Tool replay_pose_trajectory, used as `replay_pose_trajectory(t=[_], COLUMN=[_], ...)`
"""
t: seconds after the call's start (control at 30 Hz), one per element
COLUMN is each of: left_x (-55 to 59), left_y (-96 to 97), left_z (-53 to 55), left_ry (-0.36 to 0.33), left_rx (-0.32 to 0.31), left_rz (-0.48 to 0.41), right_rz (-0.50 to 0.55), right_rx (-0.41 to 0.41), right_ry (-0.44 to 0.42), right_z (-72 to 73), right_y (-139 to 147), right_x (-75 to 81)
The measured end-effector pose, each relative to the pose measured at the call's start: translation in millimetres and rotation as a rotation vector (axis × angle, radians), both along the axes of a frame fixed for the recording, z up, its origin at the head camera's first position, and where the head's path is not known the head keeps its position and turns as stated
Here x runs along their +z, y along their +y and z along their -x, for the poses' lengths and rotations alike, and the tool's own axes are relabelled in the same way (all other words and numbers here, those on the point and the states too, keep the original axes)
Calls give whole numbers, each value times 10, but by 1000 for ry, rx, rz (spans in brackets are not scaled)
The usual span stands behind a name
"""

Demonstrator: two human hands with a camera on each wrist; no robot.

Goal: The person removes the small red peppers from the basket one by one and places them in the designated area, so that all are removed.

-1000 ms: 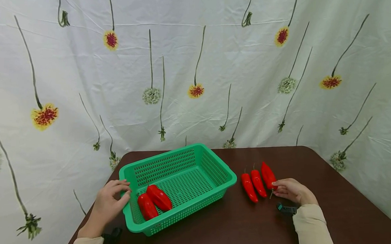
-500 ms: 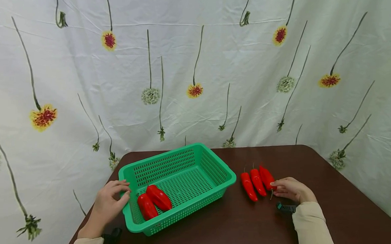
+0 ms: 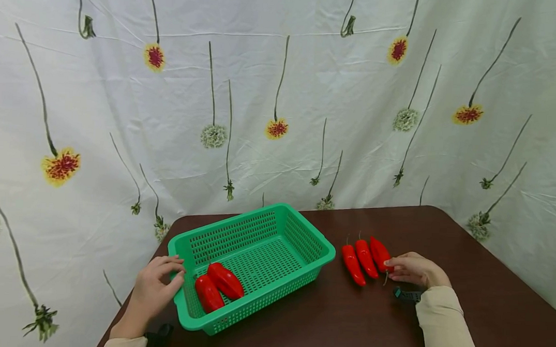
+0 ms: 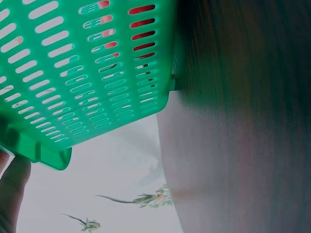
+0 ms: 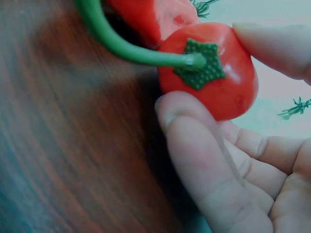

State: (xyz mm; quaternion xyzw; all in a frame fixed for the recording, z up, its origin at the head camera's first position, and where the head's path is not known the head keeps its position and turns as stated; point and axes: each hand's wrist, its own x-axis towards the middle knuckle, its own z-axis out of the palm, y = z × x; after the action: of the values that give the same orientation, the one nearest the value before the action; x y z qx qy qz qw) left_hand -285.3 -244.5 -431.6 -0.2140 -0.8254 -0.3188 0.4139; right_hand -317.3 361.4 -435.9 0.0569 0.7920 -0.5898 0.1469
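Observation:
My right hand [image 3: 415,268] pinches the stem end of a red chili pepper [image 3: 379,252] between thumb and fingers, at the right of a row of peppers. The right wrist view shows this pepper [image 5: 233,87] end on, its green stem curving over the dark table. Beside it lie two more red peppers [image 3: 366,258] [image 3: 353,266], close together. My left hand [image 3: 156,287] holds the left rim of the green plastic basket [image 3: 273,292], its fingertips [image 4: 17,170] at the rim's outer lip in the left wrist view.
Inside the basket two red peppers [image 3: 209,293] lie at its left end. The dark brown table [image 3: 327,320] has a rounded far right corner. Behind it hangs a white cloth [image 3: 259,167] with a flower print.
The pepper in my right hand has shifted slightly left, close against the two beside it. My left hand keeps its place on the basket.

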Motion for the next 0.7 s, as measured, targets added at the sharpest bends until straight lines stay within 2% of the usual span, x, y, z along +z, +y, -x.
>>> replay_pose_trajectory(t=[0.2,0.5,0.7], left_x=[2,10,11], left_y=[-2,-5,0], left_z=[4,-7,-9], left_ry=[1,-9,-7], left_rx=[5,15,20], left_rz=[5,8,13], right_rz=[-20,-136,-178], right_rx=[8,-15,-9], right_ry=[10,22,32], right_z=[-7,-19,-27], right_y=[-8,-39,-46], right_x=[9,38,54])
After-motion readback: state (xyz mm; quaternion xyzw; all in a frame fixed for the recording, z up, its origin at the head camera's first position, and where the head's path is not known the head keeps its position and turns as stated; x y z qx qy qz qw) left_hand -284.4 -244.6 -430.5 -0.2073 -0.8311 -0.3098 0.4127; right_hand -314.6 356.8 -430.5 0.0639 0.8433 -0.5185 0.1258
